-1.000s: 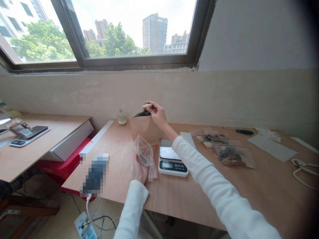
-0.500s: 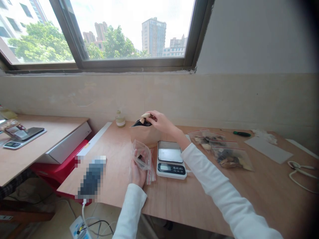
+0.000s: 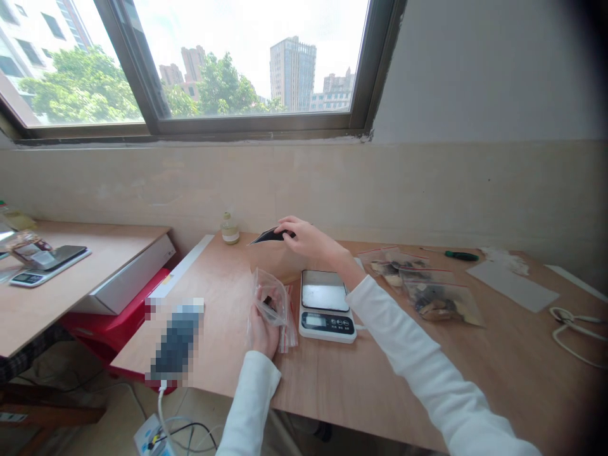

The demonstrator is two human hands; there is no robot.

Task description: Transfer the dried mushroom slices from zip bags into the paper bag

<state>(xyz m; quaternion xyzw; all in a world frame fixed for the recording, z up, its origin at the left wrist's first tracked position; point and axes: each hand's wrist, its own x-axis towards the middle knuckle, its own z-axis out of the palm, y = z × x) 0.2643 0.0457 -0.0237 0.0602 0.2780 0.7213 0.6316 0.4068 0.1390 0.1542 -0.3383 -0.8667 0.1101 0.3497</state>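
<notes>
My left hand grips a small clear zip bag with a red seal strip, held upright on the wooden table just left of a small digital scale. My right hand reaches over the open dark mouth of a brown paper pouch that stands behind the scale. Its fingers curl down into the opening, and I cannot see what they hold, if anything.
Filled zip bags lie right of the scale. A small bottle stands by the wall. A green screwdriver, a grey sheet and a white cord lie at the right. A second table at the left carries another scale.
My right hand has lowered from above the pouch, where it pinched a pale piece, down into the pouch mouth; the piece no longer shows. The left hand and bag stayed put.
</notes>
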